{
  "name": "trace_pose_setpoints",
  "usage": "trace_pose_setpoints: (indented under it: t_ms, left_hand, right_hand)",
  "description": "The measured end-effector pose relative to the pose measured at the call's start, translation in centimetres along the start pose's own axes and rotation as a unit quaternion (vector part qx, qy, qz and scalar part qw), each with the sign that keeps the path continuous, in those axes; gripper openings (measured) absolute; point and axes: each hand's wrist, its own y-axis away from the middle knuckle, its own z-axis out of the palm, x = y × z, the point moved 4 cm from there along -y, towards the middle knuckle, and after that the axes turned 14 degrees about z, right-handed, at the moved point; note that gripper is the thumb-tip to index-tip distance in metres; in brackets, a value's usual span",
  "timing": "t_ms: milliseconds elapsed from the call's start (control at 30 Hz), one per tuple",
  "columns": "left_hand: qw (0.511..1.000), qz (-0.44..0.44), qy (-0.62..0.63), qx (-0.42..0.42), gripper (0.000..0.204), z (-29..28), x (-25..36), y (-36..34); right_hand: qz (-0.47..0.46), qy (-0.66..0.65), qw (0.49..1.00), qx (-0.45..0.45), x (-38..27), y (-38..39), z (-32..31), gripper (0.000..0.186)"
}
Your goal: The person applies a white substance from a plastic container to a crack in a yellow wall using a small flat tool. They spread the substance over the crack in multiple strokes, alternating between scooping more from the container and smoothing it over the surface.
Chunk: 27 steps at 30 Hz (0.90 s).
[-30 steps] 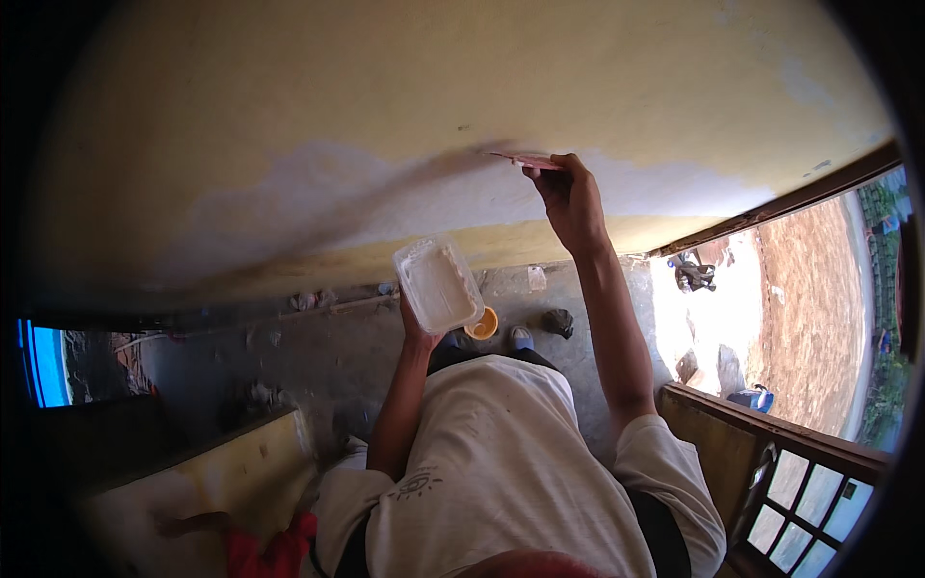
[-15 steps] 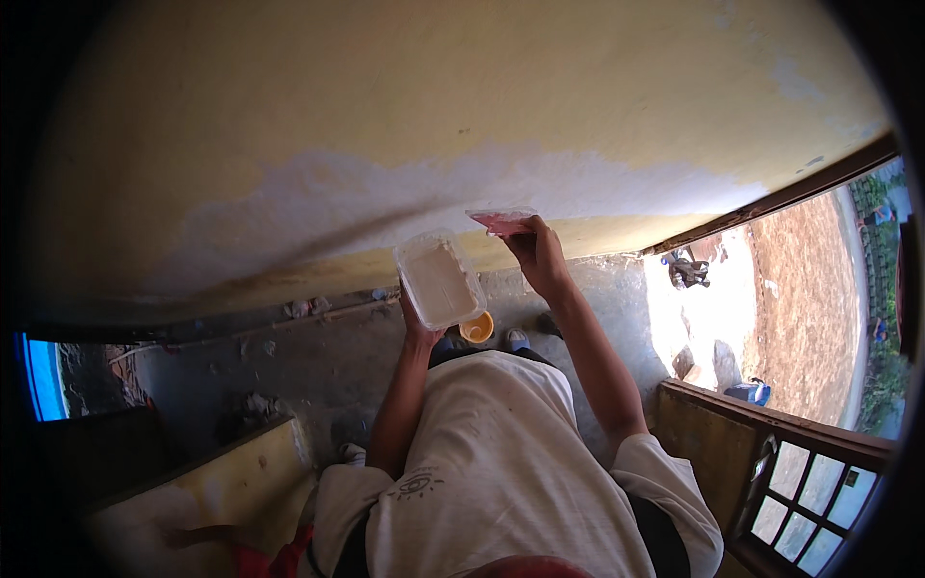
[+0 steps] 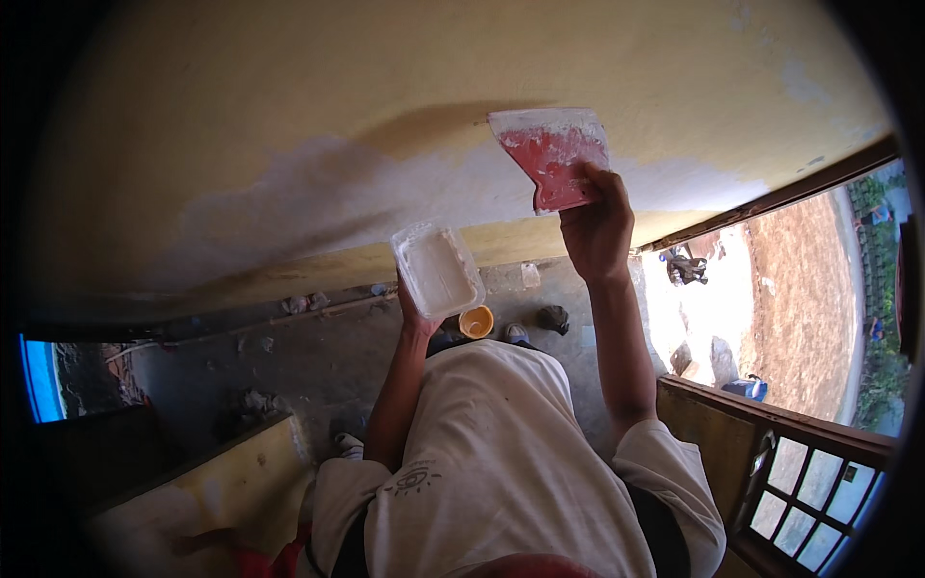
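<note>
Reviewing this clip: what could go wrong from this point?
The clear tub, held only in the left hand, might tip and spill its pale paste on the floor. The red spreader in the right hand has white residue smeared on its face, so bits could drop off. The orange container stands close to the person's feet and could be knocked over by a step.

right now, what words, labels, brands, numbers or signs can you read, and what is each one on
No text can be read anywhere.
Pale shirt: dark sun-like print; any lettering by it is too small to read.
Red spreader in the right hand: no lettering shows.
Tub in the left hand: no lettering shows.
</note>
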Motion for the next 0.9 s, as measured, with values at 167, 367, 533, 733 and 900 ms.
trace_pose_setpoints:
  t_ms: [167, 367, 533, 733, 900]
  left_hand:
    - [0.999, 0.029, -0.023, -0.004, 0.067, -0.8, 0.0, -0.4]
    - [1.0, 0.012, -0.001, -0.009, 0.066, -1.1, 0.3, -0.6]
    - [0.999, 0.016, -0.008, 0.028, 0.066, -0.2, 0.1, -0.2]
    - [1.0, 0.017, -0.005, 0.012, 0.065, -0.3, -0.8, 0.0]
    - [0.998, 0.031, 0.003, 0.046, 0.064, -1.7, -1.5, 0.7]
  right_hand:
    - [0.165, 0.105, 0.973, 0.125, 9.2, -1.1, -10.8, 0.024]
    - [0.089, 0.073, 0.986, 0.122, 3.7, -4.6, -6.2, 0.025]
    - [0.009, 0.052, 0.998, 0.039, -3.9, -2.6, 1.9, 0.025]
    - [-0.021, 0.047, 0.998, 0.042, 0.1, 0.5, -3.1, 0.025]
    - [0.175, 0.098, 0.969, 0.144, 7.8, -1.2, -11.7, 0.029]
